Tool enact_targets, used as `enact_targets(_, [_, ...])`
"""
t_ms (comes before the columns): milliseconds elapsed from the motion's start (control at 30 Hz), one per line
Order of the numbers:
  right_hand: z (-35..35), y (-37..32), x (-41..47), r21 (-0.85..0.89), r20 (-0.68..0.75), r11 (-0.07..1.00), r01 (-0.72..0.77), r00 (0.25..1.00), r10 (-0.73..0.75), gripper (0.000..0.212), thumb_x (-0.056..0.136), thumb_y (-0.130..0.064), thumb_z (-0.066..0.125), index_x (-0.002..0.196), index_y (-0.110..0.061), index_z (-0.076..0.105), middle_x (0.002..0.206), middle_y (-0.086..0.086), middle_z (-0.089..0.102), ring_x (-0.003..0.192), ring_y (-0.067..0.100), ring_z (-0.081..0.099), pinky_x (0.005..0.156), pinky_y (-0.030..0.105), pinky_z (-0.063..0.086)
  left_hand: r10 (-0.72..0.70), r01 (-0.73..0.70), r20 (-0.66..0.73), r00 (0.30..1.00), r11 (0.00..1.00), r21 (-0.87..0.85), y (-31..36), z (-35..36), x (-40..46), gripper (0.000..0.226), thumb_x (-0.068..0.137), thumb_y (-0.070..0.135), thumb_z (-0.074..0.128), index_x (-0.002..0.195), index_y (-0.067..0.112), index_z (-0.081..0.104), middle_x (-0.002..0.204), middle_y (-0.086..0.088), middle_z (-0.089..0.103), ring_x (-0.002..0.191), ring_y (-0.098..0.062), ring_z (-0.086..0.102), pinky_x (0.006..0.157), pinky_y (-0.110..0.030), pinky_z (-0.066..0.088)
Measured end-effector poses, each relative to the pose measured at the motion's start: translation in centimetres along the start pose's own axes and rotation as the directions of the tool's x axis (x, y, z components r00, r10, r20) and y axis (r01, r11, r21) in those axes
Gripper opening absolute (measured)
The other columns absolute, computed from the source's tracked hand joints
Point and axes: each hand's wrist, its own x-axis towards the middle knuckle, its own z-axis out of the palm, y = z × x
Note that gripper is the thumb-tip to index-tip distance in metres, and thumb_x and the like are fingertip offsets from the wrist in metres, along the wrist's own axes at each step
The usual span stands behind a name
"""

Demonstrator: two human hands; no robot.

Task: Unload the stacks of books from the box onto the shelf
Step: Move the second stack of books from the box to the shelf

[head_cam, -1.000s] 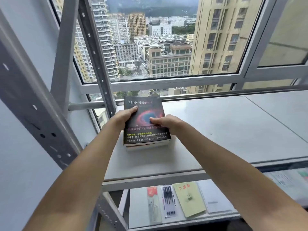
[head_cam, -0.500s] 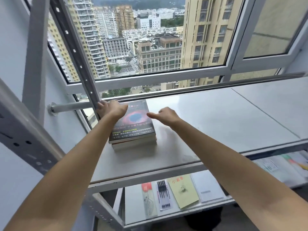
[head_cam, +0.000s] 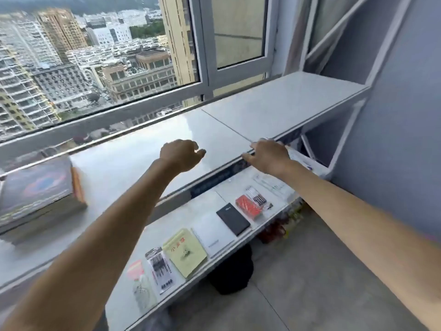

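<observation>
Grey shelf [head_cam: 274, 108] runs under window [head_cam: 100, 56]. Stack of books [head_cam: 35, 192] lies at shelf's far left end, dark cover up, blurred. Left hand [head_cam: 179, 154] hovers above shelf middle, fingers loosely curled, holding nothing. Right hand [head_cam: 267, 156] at shelf's front edge, fingers relaxed, empty. Yellow booklet [head_cam: 185, 252], black notebook [head_cam: 232, 218] on lower shelf [head_cam: 181, 211] beneath.

Dark book stack [head_cam: 35, 189], pale-yellow booklet [head_cam: 185, 252], red packet [head_cam: 248, 206]
</observation>
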Motion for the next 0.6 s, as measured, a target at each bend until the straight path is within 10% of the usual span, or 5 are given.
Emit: enact_targets(600, [3.2,47.1,-23.5,0.031,0.041,0.781,-0.623,0.782,0.622,0.057,0.095,-0.052,0.038,0.139,-0.016,0.044,0.143,0.008,0.047,0.130,0.032,0.043,0.105,0.044,0.035,0.663,-0.657,0.116,0.739,0.748,-0.093,55.1,13.0,4.0,0.044,0.095,0.046,0.040,0.119,0.017,0.063,0.130,-0.008,0.061,0.120,-0.030,0.054,0.095,-0.040,0.042])
